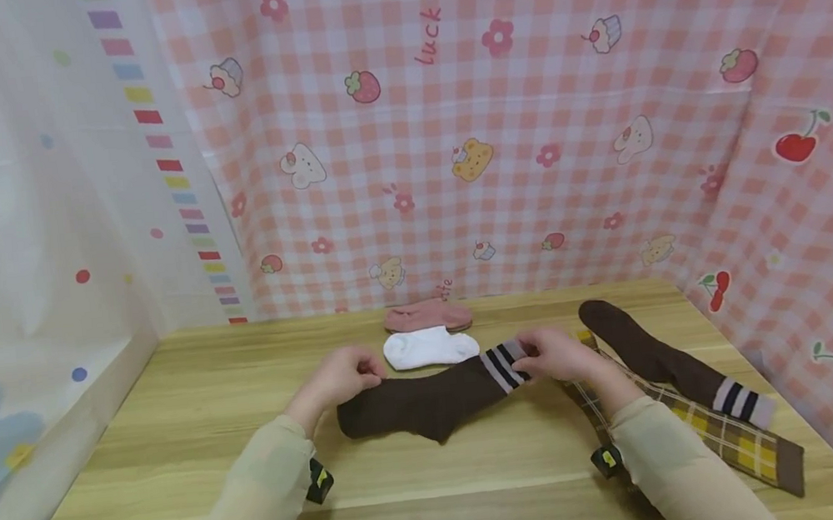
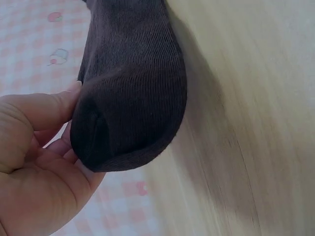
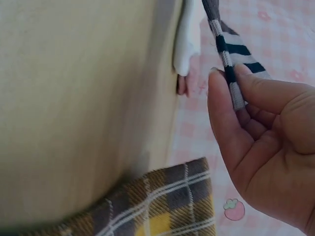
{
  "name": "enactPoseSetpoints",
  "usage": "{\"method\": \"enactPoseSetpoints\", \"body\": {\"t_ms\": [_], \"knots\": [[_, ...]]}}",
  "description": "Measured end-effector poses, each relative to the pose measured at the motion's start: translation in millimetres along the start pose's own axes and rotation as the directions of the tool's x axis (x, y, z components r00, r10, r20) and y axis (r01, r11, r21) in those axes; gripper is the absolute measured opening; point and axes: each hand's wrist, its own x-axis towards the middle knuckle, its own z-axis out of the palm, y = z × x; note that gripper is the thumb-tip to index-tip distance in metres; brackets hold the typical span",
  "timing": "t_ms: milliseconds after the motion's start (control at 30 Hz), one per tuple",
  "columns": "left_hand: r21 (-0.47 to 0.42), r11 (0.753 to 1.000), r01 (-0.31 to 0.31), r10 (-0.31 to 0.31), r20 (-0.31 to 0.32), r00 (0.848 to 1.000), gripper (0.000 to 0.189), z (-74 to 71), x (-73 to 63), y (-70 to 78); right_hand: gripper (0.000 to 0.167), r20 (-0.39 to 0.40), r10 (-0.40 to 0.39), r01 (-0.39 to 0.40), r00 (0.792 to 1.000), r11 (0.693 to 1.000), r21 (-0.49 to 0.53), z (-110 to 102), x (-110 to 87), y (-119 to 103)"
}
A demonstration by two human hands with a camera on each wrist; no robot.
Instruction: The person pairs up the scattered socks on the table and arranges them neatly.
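A dark brown sock (image 1: 415, 402) with a striped grey and black cuff is stretched sideways between both hands, close over the table. At its toe end, my left hand (image 1: 345, 376) pinches the edge between thumb and fingers; the left wrist view shows the rounded toe (image 2: 133, 118) beside the thumb. My right hand (image 1: 557, 354) pinches the striped cuff (image 3: 231, 73) at the other end. Just behind the held sock lies a white ankle sock (image 1: 428, 348), and beyond that a pair of pink socks (image 1: 425, 316).
To the right, a second brown striped sock (image 1: 651, 346) lies beside plaid brown and yellow socks (image 1: 735, 438), partly under my right forearm. The wooden table (image 1: 179, 450) ends at a pink checked curtain (image 1: 412, 210) behind and more cloth on both sides.
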Motion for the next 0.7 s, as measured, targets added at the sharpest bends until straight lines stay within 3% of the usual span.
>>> {"method": "enactPoseSetpoints", "body": {"t_ms": [133,500,700], "knots": [[0.057,0.998,-0.017,0.016,0.019,1.0,0.01,3.6,6.5,0.0,0.029,0.028,0.042,-0.042,0.999,0.999,0.023,7,2.1,1],[0.193,0.976,-0.099,0.102,-0.005,0.995,0.016,17.0,21.4,-4.3,0.027,0.046,0.156,-0.153,0.987,0.986,-0.063,14,12.7,-1],[0.234,0.967,-0.104,0.108,-0.004,0.994,0.017,20.1,26.5,-6.8,0.023,0.039,0.163,-0.157,0.986,0.979,-0.131,15,18.4,-1]]}}
